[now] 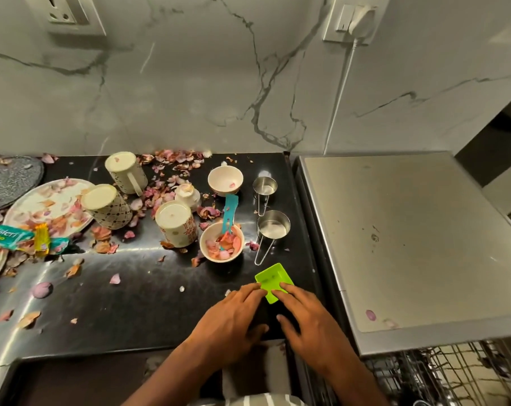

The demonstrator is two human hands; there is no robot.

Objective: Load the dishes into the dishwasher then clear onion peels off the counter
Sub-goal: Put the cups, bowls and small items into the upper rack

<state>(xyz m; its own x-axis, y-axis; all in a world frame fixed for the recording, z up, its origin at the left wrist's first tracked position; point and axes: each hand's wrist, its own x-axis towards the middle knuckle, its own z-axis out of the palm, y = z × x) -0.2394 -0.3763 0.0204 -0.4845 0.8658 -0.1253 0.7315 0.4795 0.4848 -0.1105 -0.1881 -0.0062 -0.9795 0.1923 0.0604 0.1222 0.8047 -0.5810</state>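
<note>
Hands meet at the near edge of the black desk (137, 312), both reaching onto a small green dish (273, 281) that lies flat there. The left hand (233, 320) has its fingers stretched forward, tips on the dish's left rim; the right hand (304, 317) lies likewise with straight fingers on the right rim and near corner. Neither hand curls round it.

Behind the green dish stand two steel measuring cups (273, 227), one behind the other, wire handles pointing toward the person. To their left sits a pale bowl (222, 243) holding onion peels (172, 171) and a teal spatula (229, 218), whose handle leans out over the rim. A second bowl (225, 180) stands further back, nearly bare inside. Three patterned mugs (176, 224) rest upside down among scattered peels, and a large plate (47, 206) at the left carries more peels. A teal wrapper (8, 234) lies across the plate's near edge.

At the right, the dishwasher (406, 238) shows its steel top, with a peel or two near the front corner. Its wire rack (441, 373) juts out below, drawn forward.
</note>
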